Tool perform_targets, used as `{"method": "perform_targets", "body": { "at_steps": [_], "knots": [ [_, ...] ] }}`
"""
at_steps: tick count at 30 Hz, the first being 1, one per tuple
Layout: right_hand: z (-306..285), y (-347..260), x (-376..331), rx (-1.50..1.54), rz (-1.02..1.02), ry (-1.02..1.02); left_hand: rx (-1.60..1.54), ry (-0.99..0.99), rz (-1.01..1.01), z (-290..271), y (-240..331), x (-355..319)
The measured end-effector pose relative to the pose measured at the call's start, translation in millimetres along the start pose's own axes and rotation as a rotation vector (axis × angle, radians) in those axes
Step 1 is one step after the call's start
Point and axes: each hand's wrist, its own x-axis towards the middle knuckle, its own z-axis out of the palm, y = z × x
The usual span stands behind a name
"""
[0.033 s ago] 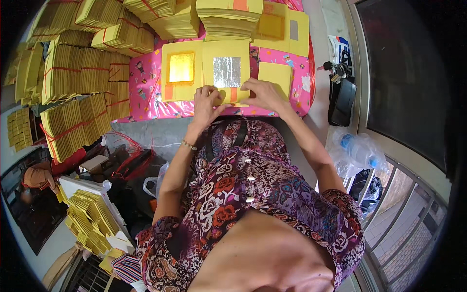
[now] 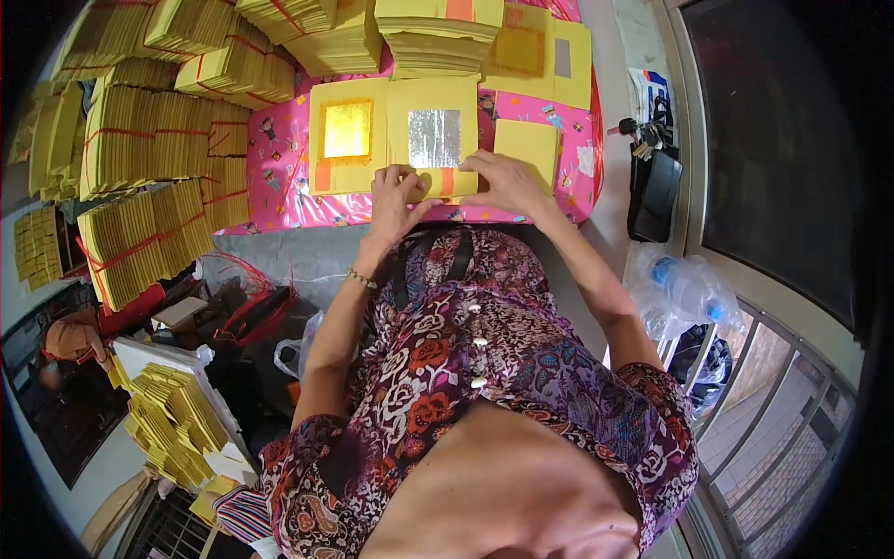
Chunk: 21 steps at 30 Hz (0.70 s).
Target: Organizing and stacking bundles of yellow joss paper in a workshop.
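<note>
Before me lies a yellow paper sheet (image 2: 433, 96) with a silver foil square (image 2: 434, 138); its near edge is curled up into a fold or roll. My left hand (image 2: 399, 194) grips the left end of that curled edge, fingers bent over it and thumb on the near side. At the right end, my right hand (image 2: 507, 183) pinches the edge between thumb and fingers. Left of it is a yellow sheet with a gold square (image 2: 346, 130). A plain-looking yellow sheet (image 2: 529, 142) lies partly under my right hand.
A pink patterned cover (image 2: 279, 182) lies under the papers. Tied bundles of yellow paper (image 2: 144, 140) are heaped at the left, and a thick stack (image 2: 438, 47) stands beyond the sheets. Keys (image 2: 643, 140), a dark pouch (image 2: 659, 191) and a plastic bottle (image 2: 684, 289) are at the right.
</note>
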Motion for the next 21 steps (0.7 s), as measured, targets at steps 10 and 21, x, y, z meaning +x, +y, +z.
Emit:
{"method": "perform_targets", "body": {
  "at_steps": [10,21],
  "knots": [
    [16,-10,-10,-0.139,-0.058,0.075,0.056,-0.011,0.003,-7,20,6],
    [5,-9,17,0.454,0.292,0.489,0.005,0.104,0.033,-51,42,35]
  ]
}}
